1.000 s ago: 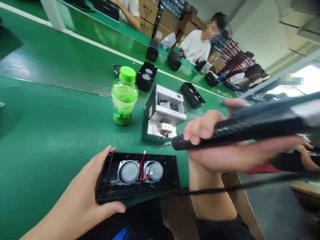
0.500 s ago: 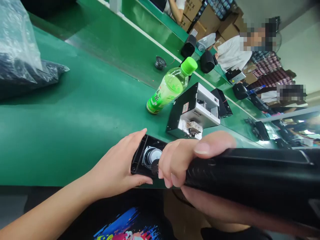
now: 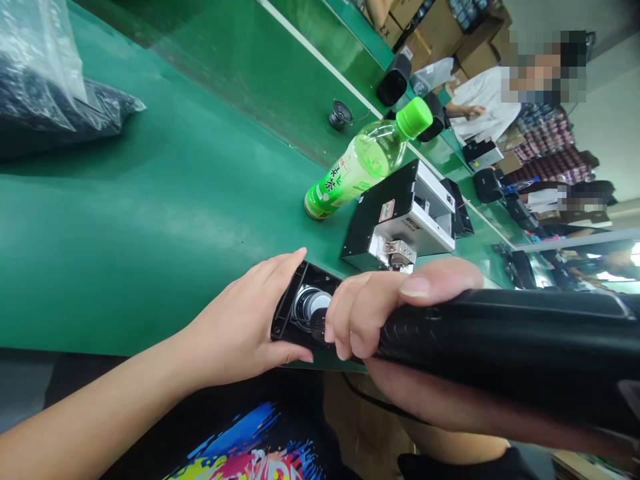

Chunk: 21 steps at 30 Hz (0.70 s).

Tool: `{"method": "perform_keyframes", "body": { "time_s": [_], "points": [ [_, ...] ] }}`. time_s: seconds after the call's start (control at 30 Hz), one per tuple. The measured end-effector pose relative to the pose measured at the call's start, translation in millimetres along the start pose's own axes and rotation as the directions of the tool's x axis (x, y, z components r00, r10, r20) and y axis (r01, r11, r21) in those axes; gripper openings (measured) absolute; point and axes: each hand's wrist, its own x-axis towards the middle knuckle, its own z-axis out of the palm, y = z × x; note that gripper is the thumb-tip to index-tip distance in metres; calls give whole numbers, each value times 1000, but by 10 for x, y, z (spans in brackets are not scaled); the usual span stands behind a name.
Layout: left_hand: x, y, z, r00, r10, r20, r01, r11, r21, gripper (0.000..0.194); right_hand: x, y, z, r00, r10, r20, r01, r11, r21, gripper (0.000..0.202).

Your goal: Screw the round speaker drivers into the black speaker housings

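My left hand (image 3: 250, 320) grips the left end of a black speaker housing (image 3: 287, 320) at the table's near edge, thumb on the near side and fingers on the far side. Inside the open housing sits a round speaker driver with a silvery back (image 3: 320, 303). My right hand (image 3: 370, 307) is wrapped round a long black cylindrical tool (image 3: 500, 333), which points left over the housing. The tool's front end is partly hidden by my fingers, and whether it touches the driver cannot be told.
Beyond the housing stand a black and silver machine (image 3: 385, 213) and a green tea bottle (image 3: 360, 163). A loose speaker driver (image 3: 341, 115) lies further back. A plastic bag (image 3: 60, 100) is at the far left of the green table (image 3: 150, 233). People sit across the bench.
The view has shifted slightly, so the bottle, machine and both hands appear further right. Both hands keep their holds. A person across the bench has moved an arm.
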Motion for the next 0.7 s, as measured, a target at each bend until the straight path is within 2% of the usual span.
{"method": "perform_keyframes", "body": {
  "time_s": [0.1, 0.2, 0.3, 0.37, 0.47, 0.53, 0.6, 0.67, 0.7],
  "points": [
    [1, -2, -12, 1000, -4, 8, 4, 1000, -12, 153, 88, 5, 29, 999, 49, 11, -48, 998, -26, 32],
    [2, -2, -19, 1000, -6, 13, 6, 1000, -28, 150, 287, 14, 23, 986, 149, 78, -138, 982, -132, 50],
    [7, -1, -19, 1000, -5, 14, 5, 999, -45, 147, 445, 55, 6, 985, 148, 92, -132, 977, -167, 57],
    [12, 1, -20, 1000, -1, 14, 1, 998, -57, 146, 436, 120, 10, 986, 145, 86, -128, 976, -174, 56],
    [21, 10, -28, 1000, 3, 11, -2, 998, -70, 147, 249, 283, 55, 987, 137, 80, -121, 977, -178, 47],
    [27, 18, -35, 1000, 0, 12, 1, 997, -75, 147, 87, 414, 105, 997, 26, 75, -17, 992, -122, 30],
    [31, 22, -42, 1000, -7, 15, 8, 997, -78, 146, -40, 528, 148, 985, -168, 44, 169, 985, -29, 17],
    [34, 19, -46, 1000, -15, 17, 16, 997, -77, 146, -110, 603, 152, 956, -294, 15, 294, 956, 24, 18],
    [34, 14, -48, 1000, -18, 18, 19, 997, -75, 145, -127, 624, 135, 961, -277, 22, 277, 961, 14, 23]
  ]
}}
